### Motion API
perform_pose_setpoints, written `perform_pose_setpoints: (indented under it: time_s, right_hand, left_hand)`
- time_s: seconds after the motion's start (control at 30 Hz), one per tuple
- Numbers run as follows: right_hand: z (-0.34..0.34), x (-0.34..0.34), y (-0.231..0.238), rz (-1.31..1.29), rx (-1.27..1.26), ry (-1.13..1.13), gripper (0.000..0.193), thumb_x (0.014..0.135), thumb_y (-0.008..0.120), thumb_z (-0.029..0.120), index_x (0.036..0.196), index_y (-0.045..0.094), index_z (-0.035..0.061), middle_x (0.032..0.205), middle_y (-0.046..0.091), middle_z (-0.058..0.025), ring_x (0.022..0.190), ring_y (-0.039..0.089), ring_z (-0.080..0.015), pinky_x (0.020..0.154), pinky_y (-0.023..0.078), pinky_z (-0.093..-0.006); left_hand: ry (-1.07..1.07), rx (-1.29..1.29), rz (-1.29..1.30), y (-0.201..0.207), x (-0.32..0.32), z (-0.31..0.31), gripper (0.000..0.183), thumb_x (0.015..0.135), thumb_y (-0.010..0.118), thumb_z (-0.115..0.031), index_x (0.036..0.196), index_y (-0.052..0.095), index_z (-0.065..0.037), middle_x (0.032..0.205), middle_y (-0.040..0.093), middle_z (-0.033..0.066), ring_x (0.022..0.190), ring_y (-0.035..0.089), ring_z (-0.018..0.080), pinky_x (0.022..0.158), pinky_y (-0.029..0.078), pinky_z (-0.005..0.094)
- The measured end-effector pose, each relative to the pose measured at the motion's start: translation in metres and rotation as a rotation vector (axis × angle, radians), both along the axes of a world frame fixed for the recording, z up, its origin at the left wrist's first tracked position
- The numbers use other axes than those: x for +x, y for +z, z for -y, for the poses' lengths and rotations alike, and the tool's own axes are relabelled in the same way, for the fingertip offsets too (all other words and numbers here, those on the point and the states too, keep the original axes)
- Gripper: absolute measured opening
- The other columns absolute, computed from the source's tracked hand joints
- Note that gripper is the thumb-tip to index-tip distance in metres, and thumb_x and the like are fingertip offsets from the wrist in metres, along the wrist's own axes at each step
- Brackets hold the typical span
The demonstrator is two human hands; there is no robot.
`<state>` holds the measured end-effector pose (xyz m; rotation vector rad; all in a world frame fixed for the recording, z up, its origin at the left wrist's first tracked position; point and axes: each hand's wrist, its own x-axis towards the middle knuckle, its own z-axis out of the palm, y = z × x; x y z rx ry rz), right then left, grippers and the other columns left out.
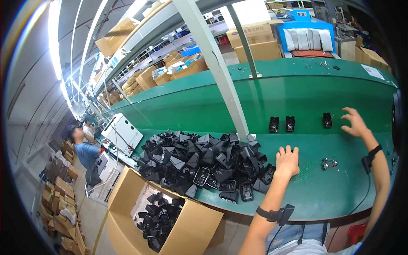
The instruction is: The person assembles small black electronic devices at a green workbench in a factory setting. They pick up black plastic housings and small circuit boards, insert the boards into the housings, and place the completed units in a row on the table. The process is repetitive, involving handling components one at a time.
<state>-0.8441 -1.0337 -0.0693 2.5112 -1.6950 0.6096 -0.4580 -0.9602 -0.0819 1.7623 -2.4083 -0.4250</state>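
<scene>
My left hand [287, 161] is palm down over the green bench, beside a big heap of black plastic housings [191, 155]. Its fingers are a little apart and nothing shows in them. One black housing [267, 173] lies close to its wrist. Out to the right, my right hand [357, 124] is raised with thumb and fingers spread, holding nothing. Just left of it a small black assembly [327, 120] stands on the green strip beyond the bench edge. Two similar black assemblies, a left one [274, 124] and a right one [290, 123], stand side by side further left.
A small bundle of wired parts [330, 163] lies on the bench [310, 195] between my arms. An open carton [199, 225] with more black housings stands below the heap. A grey post [221, 80] rises behind it. Two people work at far left, one in a blue shirt [87, 153].
</scene>
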Motion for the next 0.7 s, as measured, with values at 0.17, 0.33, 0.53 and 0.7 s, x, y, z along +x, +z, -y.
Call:
perform_pose_setpoints:
  time_s: [0.17,0.33,0.53,0.7]
  right_hand:
    - [-0.063,-0.257,-0.06,-0.192,-0.163,-0.759,0.058,0.08,0.076,0.022,0.131,0.056,0.0015,0.152,0.039,-0.0203,0.135,0.04,-0.0443,0.112,0.038,-0.0493]
    - [-0.124,-0.307,-0.128,-0.171,0.349,-1.424,0.072,0.096,0.055,0.053,0.153,0.036,0.0126,0.161,0.028,-0.0129,0.142,0.033,-0.046,0.111,0.035,-0.0592]
    - [-0.196,-0.286,-0.137,-0.085,-0.199,-0.898,0.037,0.085,0.064,0.015,0.115,0.065,-0.0051,0.121,0.062,-0.027,0.112,0.059,-0.044,0.1,0.047,-0.0469]
    - [-0.158,-0.132,-0.066,-0.022,-0.168,-0.495,0.031,0.073,0.059,0.001,0.102,0.072,0.0006,0.105,0.069,-0.021,0.102,0.064,-0.0395,0.092,0.051,-0.0477]
  left_hand:
    - [-0.049,0.059,-0.054,-0.005,-0.009,0.002,0.056,0.07,0.068,0.001,0.124,0.053,0.0,0.126,0.054,0.024,0.114,0.058,0.0425,0.093,0.054,0.0483]
    - [-0.088,0.028,0.01,-0.007,-0.007,-0.007,0.058,0.07,0.067,0.001,0.125,0.052,0.0,0.127,0.053,0.0239,0.111,0.058,0.0424,0.092,0.054,0.048]
    - [-0.223,-0.026,-0.165,-0.012,-0.034,0.007,0.073,0.068,0.068,-0.008,0.138,0.047,-0.007,0.14,0.046,0.0238,0.122,0.052,0.0454,0.102,0.048,0.049]
    - [-0.269,-0.078,-0.203,-0.006,-0.017,-0.001,0.076,0.068,0.077,-0.015,0.137,0.049,-0.006,0.139,0.049,0.0205,0.127,0.049,0.0409,0.107,0.043,0.0456]
